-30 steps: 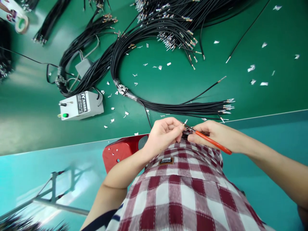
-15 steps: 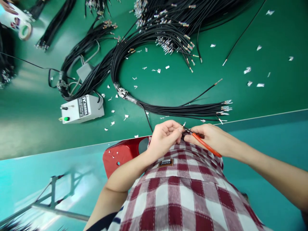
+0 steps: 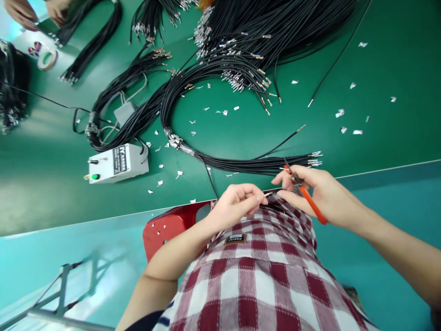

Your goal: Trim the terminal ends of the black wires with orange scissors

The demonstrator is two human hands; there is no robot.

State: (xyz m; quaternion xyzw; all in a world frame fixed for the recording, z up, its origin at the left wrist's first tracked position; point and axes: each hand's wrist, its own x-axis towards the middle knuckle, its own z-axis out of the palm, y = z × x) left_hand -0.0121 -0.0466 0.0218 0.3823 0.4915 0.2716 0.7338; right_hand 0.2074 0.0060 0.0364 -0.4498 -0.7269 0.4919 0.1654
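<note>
My left hand pinches the end of a black cable near the table's front edge, its pale tip poking out past the fingertips. To the right, my right hand is wrapped round orange-handled cutters, whose blades point up and left, apart from the cable tip. Just beyond my hands a bundle of black cables lies on the green table, bound with clear wrap and curving away to the left. Its stripped ends lie close behind my right hand.
A white box with a green button stands at the left. Piles of black cables cover the back. Foil scraps dot the green table. A red stool is below the edge. Another person's hands are at the upper left.
My right hand has drawn the cutters away from my left fingertips, slightly up and right. The view has shifted a little. Another person's second hand now shows at the upper left.
</note>
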